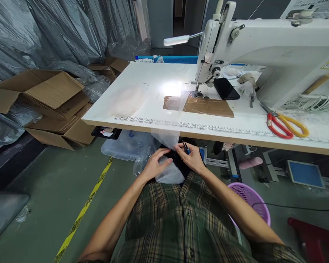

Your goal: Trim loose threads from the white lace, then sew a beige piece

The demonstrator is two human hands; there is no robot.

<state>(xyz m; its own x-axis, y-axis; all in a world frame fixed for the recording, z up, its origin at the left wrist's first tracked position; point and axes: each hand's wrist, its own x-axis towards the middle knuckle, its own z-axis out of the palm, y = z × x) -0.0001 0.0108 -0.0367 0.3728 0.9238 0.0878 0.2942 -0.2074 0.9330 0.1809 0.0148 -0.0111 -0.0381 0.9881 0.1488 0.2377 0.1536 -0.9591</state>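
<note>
A strip of sheer white fabric (166,137) runs from beside the sewing machine's presser foot, over the table's front edge and down to my lap. My left hand (157,164) has its fingers on the fabric below the edge, thumb toward the right. Close beside it, my right hand (191,157) pinches the fabric between thumb and forefinger. Small dark thread snips (185,147) with some blue also sit in the right hand. More of the sheer fabric lies bunched in my lap under the left hand.
A white sewing machine (246,47) stands on the white table (142,126). Brown card (208,107), a black phone (226,88) and red-yellow scissors (286,126) lie there. Below are a clear plastic bin (123,146) and a purple basket (249,193). Cardboard boxes (52,91) are at left.
</note>
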